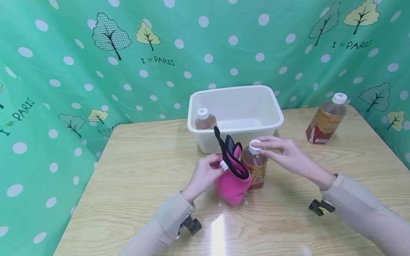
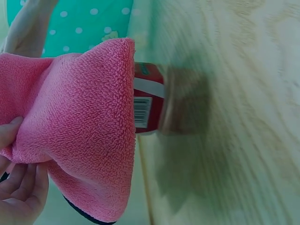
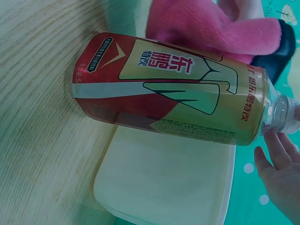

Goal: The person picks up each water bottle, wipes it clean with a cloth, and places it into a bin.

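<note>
One bottle [image 3: 173,101] (label [image 3: 166,63] reads 东鹏特饮), right hand [image 1: 289,157] pinching its white cap [image 1: 253,148]; left hand [image 1: 205,173] grips pink cloth [image 1: 232,188].

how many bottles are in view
3: one bottle inside the white bin, another bottle at the right hand beside the pink cloth, a third bottle farther right on the table. More may be hidden.

Your left hand [image 1: 207,171] is over the middle of the table [image 1: 122,184], thumb and fingers pinched together, forearm angled inward. Your right hand [image 1: 288,155], slightly nearer the table's right edge, grips with its fingertips, fingers reaching leftward and only lightly bent. Both light sleeves [image 1: 366,211] end at the wrists.
</note>
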`<state>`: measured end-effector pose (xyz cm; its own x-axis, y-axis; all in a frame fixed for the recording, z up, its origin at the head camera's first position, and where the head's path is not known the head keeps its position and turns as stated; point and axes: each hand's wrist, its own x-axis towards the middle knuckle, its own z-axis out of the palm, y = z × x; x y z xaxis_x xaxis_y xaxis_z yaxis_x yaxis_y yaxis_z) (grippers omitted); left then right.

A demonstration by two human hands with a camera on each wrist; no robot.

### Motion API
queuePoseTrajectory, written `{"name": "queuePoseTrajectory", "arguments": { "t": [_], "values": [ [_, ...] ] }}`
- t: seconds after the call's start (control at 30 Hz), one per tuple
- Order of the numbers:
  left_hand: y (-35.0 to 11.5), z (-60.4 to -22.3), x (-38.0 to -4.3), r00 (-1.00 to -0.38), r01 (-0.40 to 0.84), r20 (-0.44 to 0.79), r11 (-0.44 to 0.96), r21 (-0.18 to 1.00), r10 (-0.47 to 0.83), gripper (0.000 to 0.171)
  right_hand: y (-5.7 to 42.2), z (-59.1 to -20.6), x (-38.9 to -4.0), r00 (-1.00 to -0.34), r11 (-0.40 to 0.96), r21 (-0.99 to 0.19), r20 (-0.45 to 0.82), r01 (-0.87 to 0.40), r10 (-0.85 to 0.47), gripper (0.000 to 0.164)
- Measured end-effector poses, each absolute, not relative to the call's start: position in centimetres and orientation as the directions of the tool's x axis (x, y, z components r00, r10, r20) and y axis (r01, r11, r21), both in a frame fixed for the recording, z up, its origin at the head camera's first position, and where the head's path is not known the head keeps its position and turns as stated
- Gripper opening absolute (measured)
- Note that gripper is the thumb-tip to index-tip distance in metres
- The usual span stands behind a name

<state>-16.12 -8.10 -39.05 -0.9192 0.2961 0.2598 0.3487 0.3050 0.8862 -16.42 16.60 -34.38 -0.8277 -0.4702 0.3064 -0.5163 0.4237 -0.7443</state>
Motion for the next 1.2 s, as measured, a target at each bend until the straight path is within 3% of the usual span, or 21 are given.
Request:
{"name": "queuePoseTrajectory", "arguments": {
  "t": [0.2,0.47,1.2],
  "values": [
    [-7.6,-38.2,-16.1,-0.897,0.407,0.317,0.298,0.864,0.307,0.012,16.5,-34.5,-16.4,-0.826,0.365,-0.777,0.330,-0.513,-0.456,0.027],
    [-6.7,-37.6,-16.1,-0.865,0.483,0.386,0.321,0.815,0.320,0.013,16.5,-34.6,-16.5,-0.865,0.344,-0.842,0.248,-0.415,-0.437,0.030],
    [-6.1,-38.2,-16.0,-0.869,0.478,0.375,0.346,0.808,0.324,0.014,16.6,-35.0,-16.4,-0.897,0.321,-0.882,0.210,-0.346,-0.390,0.032]
  ]
}}
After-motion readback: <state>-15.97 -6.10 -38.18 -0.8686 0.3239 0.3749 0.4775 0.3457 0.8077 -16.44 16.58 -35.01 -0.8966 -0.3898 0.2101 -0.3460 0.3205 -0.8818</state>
